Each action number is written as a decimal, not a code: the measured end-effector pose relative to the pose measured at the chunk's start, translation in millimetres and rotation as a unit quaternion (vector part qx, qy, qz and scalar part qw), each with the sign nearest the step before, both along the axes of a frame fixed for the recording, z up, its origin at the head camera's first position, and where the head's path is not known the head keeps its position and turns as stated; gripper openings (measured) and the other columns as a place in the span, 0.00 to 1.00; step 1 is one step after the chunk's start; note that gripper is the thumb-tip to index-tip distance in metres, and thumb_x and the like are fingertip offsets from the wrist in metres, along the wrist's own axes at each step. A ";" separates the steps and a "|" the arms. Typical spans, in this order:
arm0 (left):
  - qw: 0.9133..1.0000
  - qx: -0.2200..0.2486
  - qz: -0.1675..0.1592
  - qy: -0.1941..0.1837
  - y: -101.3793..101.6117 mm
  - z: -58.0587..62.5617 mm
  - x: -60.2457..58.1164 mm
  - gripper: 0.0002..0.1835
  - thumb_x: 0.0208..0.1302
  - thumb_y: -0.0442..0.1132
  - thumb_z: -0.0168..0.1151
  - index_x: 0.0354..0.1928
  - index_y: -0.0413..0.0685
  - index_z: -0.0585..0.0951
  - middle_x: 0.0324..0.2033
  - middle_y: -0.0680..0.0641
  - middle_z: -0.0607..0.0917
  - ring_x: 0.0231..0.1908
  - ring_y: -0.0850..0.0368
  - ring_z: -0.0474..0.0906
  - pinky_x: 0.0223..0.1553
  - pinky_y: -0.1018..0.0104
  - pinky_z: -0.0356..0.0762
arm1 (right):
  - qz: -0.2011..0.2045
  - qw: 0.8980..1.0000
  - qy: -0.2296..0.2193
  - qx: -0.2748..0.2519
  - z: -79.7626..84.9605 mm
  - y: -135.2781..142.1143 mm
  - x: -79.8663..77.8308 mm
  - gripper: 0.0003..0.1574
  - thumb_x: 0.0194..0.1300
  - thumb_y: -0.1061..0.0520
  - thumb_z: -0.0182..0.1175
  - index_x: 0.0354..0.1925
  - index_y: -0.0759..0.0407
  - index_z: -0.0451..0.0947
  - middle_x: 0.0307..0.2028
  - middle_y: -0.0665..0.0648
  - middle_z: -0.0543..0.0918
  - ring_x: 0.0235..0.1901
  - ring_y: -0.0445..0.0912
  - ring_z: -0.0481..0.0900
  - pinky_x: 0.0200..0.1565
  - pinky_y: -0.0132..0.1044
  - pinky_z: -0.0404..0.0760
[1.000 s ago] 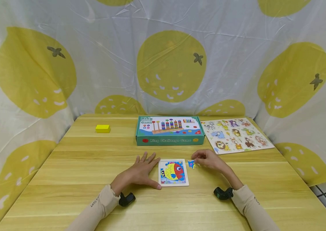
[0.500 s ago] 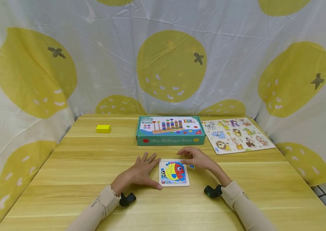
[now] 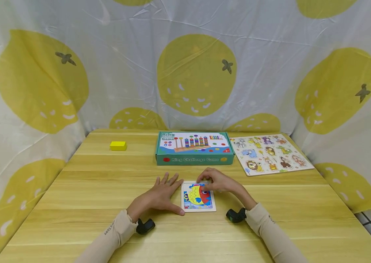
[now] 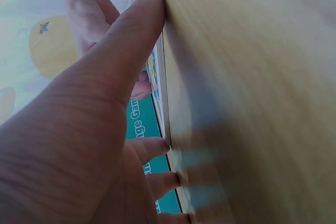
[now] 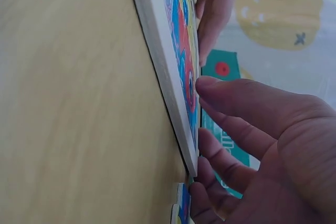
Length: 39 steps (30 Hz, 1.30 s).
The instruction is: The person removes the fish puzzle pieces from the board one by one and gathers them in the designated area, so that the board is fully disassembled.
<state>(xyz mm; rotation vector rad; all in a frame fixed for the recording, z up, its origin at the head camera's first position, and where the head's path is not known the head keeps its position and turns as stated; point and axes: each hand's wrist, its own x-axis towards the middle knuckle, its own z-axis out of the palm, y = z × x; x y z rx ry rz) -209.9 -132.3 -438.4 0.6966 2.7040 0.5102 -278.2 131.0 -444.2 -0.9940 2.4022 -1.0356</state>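
Left of centre in the head view, high up the wooden table [image 3: 87, 175], sits a yellow block [image 3: 118, 146]. Below it my left hand [image 3: 159, 196] lies with its fingers spread, gripping nothing: thumb tip at the lower left corner of the puzzle [image 3: 196, 199], index fingertip near its upper left corner. A green game box [image 3: 194, 159] rests in mid-view.

The puzzle lies flat on the table, under the box and a little right of centre. It's square, with a pale border round a fish: yellow scaled body, red head, big eye, blue fin, blue sea about it. My right hand [image 3: 221, 182], apart from the left, reaches over its upper right part, thumb by the eye, fingers loosely bent; I see nothing between them. Farther right, beside the box, lies an animal board [image 3: 272, 155].

The left wrist view gives me the puzzle's border edge-on, my thumb and index tips at its two ends. The right wrist view shows, at its bottom edge, a blue-faced loose piece [image 5: 184, 202] just beside the puzzle's corner; the head view hides it behind my right hand.
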 end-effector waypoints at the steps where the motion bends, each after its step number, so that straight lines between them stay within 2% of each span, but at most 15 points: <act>1: 1.000 0.000 0.000 0.000 0.1 0.0 -0.1 0.60 0.44 0.72 0.66 0.75 0.52 0.55 0.75 0.43 0.47 0.72 0.33 0.34 0.67 0.33 0.32 | -0.001 1.000 -0.001 0.000 -0.7 0.3 -0.3 0.11 0.60 0.59 0.66 0.43 0.57 0.82 0.44 0.56 0.75 0.44 0.49 0.68 0.45 0.40 0.69; 14: 1.000 0.008 0.002 -0.005 -0.5 -0.2 1.1 0.59 0.44 0.72 0.66 0.75 0.53 0.55 0.75 0.43 0.47 0.72 0.33 0.34 0.68 0.34 0.32 | -0.013 1.000 0.007 0.016 -1.7 -0.4 1.8 0.08 0.61 0.59 0.66 0.41 0.55 0.82 0.43 0.53 0.74 0.43 0.47 0.67 0.43 0.36 0.69; 20: 1.000 0.006 0.003 -0.007 -0.3 -1.3 0.6 0.60 0.44 0.72 0.66 0.75 0.53 0.54 0.75 0.44 0.47 0.72 0.33 0.34 0.68 0.34 0.32 | -0.004 1.000 0.015 0.019 0.6 -0.2 2.4 0.09 0.61 0.61 0.65 0.42 0.56 0.83 0.43 0.53 0.75 0.42 0.47 0.68 0.42 0.35 0.70; 39: 1.000 0.004 0.003 -0.004 -0.5 0.5 0.4 0.60 0.43 0.72 0.66 0.75 0.52 0.55 0.75 0.43 0.47 0.72 0.33 0.34 0.68 0.34 0.30 | 0.008 0.998 0.050 0.038 4.2 -2.4 4.9 0.09 0.62 0.61 0.63 0.43 0.58 0.82 0.42 0.53 0.76 0.44 0.47 0.69 0.45 0.38 0.71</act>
